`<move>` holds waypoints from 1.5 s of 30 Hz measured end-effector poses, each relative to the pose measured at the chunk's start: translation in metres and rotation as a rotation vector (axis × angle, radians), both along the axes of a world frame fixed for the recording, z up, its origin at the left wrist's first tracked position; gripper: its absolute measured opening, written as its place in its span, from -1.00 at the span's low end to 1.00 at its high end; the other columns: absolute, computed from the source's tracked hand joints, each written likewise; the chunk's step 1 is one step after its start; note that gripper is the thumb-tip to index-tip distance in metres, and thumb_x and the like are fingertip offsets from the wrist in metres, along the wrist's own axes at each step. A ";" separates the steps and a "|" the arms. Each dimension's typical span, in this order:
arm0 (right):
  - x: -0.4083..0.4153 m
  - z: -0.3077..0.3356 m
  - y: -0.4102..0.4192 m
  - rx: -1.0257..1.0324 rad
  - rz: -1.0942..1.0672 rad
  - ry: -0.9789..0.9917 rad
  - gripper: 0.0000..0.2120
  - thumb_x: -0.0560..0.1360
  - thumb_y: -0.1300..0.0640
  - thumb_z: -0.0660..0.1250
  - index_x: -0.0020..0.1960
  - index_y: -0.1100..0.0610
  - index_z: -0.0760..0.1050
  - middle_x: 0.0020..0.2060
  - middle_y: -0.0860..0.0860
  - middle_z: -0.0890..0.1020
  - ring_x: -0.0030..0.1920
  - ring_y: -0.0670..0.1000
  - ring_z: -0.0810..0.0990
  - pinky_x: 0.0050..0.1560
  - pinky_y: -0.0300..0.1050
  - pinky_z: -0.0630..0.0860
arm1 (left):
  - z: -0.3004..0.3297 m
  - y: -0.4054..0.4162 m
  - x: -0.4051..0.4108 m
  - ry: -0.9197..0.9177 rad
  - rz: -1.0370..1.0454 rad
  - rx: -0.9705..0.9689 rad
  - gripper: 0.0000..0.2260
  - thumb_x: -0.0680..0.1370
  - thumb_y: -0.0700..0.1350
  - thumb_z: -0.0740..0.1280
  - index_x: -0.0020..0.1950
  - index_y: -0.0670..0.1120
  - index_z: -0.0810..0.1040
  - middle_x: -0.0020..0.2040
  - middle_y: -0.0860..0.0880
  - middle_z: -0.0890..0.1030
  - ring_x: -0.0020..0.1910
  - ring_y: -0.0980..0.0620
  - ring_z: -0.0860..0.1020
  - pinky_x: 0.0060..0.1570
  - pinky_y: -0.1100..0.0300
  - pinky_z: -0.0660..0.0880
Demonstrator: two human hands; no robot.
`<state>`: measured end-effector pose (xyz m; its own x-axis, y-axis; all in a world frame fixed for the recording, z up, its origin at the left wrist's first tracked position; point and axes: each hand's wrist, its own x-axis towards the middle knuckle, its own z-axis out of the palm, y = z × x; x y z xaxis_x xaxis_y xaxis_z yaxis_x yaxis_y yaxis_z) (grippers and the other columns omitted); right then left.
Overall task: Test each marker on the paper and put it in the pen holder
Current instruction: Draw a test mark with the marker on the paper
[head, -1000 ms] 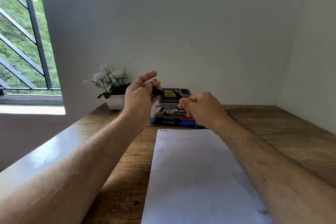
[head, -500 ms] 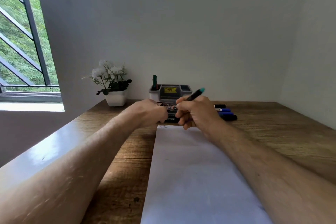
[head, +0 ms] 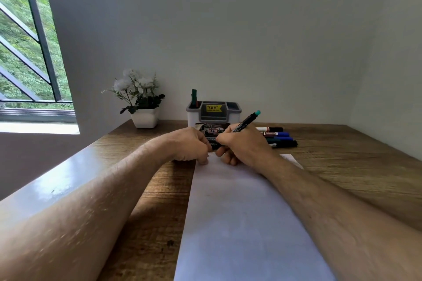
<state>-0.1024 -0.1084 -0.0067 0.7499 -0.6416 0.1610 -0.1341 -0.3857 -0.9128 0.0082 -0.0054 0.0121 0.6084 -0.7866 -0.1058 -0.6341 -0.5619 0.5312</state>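
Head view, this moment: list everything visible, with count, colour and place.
paper: one, white, lengthwise on the table's middle.
pen holder: one, grey and white, yellow price sticker, by the back wall.
marker in holder: one, green, left compartment.
loose markers: several, blue, black and white-red, right of the holder.
printed pack: one, dark, before the holder.
flower pot: one, white, white flowers, back left.
table: one, brown wood.
window: one, dark bars, far left.
left hand: fingers curled at paper's top edge.
right hand: grips teal-ended marker over the paper.
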 end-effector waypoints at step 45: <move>0.006 -0.001 -0.007 -0.271 -0.074 0.110 -0.82 0.47 0.08 0.34 -0.28 0.12 0.54 -0.44 -0.01 0.63 -0.54 -0.18 0.49 -0.43 -0.24 0.41 | -0.004 0.001 0.000 -0.013 -0.043 -0.021 -0.68 0.48 -0.09 0.49 0.21 0.07 0.57 0.08 0.07 0.45 0.09 0.05 0.42 0.06 0.14 0.33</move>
